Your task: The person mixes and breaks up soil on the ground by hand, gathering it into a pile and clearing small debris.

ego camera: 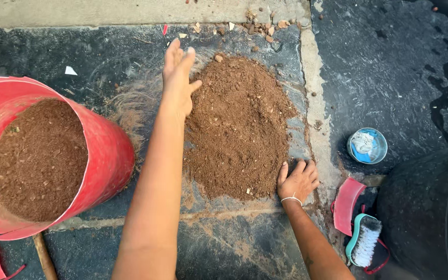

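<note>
Head view: soil pile [239,124] lies between flat, spread left hand [177,78] and right hand [299,180].

You see reddish-brown soil [239,124] on the dark grey floor [390,62]. Left of the soil, the bucket [107,150] is red. Right of it, the bowl [367,145] is blue, the brush [365,241] teal with white bristles.
</note>
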